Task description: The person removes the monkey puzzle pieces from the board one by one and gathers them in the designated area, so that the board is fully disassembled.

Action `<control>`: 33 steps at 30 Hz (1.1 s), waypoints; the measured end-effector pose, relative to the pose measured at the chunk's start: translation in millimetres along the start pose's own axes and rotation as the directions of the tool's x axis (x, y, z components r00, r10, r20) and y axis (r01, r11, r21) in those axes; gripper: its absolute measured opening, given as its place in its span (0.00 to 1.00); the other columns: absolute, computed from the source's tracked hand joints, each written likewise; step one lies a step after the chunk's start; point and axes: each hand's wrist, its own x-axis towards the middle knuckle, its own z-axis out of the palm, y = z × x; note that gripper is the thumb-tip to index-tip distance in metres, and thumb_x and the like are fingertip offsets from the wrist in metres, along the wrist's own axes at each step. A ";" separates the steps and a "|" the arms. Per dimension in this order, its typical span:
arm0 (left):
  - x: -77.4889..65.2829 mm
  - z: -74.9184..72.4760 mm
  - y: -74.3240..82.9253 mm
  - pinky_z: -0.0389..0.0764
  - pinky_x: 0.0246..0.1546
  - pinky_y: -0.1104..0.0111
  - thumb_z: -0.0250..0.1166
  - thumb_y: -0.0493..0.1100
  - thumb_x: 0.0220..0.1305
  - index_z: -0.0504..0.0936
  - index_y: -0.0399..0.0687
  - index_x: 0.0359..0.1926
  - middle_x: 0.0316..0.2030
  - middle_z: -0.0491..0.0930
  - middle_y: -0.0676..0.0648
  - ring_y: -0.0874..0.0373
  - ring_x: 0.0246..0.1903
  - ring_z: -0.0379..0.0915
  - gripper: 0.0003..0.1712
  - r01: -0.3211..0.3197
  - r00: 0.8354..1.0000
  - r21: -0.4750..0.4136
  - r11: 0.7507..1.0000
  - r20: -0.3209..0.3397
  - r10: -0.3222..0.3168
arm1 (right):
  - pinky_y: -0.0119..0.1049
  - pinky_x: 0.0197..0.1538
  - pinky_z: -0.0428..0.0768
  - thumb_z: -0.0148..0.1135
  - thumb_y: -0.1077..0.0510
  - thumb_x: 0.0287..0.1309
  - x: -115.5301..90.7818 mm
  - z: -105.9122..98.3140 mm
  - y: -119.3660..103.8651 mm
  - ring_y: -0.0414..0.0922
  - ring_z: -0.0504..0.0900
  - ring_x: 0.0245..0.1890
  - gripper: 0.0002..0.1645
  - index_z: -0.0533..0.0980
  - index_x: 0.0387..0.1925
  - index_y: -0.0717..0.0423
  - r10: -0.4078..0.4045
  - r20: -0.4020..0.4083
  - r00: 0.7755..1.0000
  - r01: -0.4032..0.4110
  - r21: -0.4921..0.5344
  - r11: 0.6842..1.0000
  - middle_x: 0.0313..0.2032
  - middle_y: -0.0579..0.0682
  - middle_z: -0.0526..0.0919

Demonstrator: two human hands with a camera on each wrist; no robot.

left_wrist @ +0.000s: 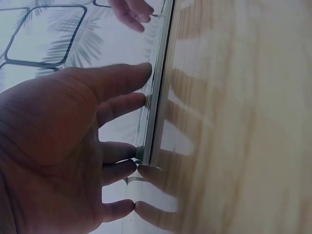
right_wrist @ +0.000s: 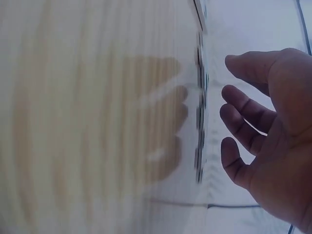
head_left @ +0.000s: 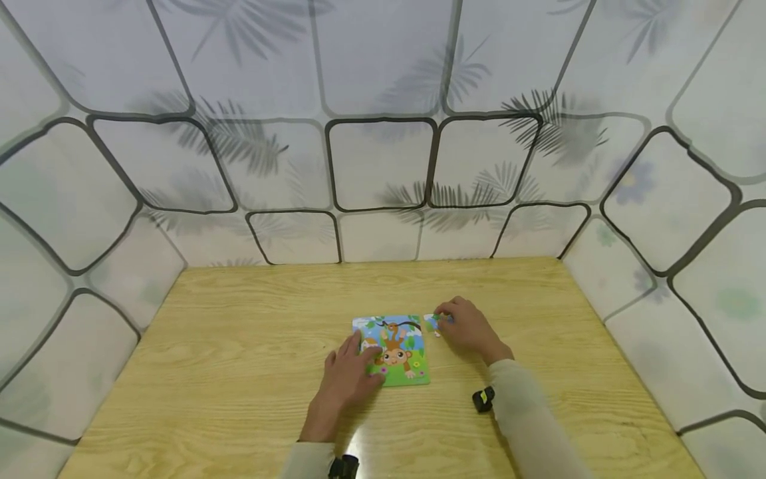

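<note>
Patterned walls [head_left: 383, 166] are bounding one wooden table [head_left: 227, 346]; the left hand [head_left: 348, 374], fingers spread, is touching one monkey puzzle [head_left: 395, 356] at its left side; the right hand [head_left: 469, 327], fingers parted and slightly bent, is hovering over puzzle pieces [head_left: 431, 324], too hidden to count, lying just beside the puzzle's right edge; wood is extending widely around

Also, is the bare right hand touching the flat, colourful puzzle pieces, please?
Apart: the right wrist view shows a gap between the right hand and the puzzle pieces.
</note>
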 end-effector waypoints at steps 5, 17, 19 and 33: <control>0.3 -1.2 3.2 0.56 0.63 0.34 0.64 0.54 0.61 0.77 0.54 0.59 0.71 0.57 0.31 0.36 0.71 0.53 0.25 0.007 1.000 0.028 1.000 -0.003 -0.007 | 0.43 0.41 0.76 0.60 0.58 0.63 3.8 9.6 -22.7 0.47 0.76 0.40 0.11 0.82 0.46 0.50 -0.088 0.038 0.995 0.089 -0.029 0.996 0.41 0.50 0.78; 1.1 -0.7 5.0 0.60 0.62 0.35 0.61 0.56 0.64 0.75 0.55 0.61 0.71 0.57 0.31 0.36 0.70 0.54 0.26 -0.012 1.000 0.108 0.994 0.022 0.009 | 0.39 0.40 0.73 0.62 0.56 0.62 12.4 27.3 -53.5 0.42 0.73 0.37 0.11 0.85 0.44 0.45 -0.117 0.145 0.982 0.124 -0.038 0.992 0.38 0.47 0.77; 0.9 -1.0 5.3 0.60 0.62 0.35 0.61 0.56 0.64 0.75 0.55 0.61 0.71 0.57 0.31 0.36 0.71 0.54 0.26 -0.014 1.000 0.112 0.994 0.023 0.012 | 0.40 0.41 0.73 0.63 0.55 0.61 13.7 30.4 -55.8 0.43 0.72 0.38 0.11 0.85 0.44 0.45 -0.110 0.153 0.982 0.116 -0.033 0.993 0.38 0.47 0.76; 0.7 -2.9 4.2 0.60 0.62 0.36 0.59 0.56 0.66 0.74 0.56 0.62 0.71 0.56 0.32 0.36 0.71 0.52 0.25 -0.005 0.999 0.124 0.992 0.040 0.000 | 0.46 0.47 0.73 0.62 0.57 0.61 23.4 30.7 -75.4 0.52 0.67 0.51 0.05 0.80 0.38 0.43 0.053 0.258 0.965 -0.047 -0.028 0.998 0.47 0.51 0.69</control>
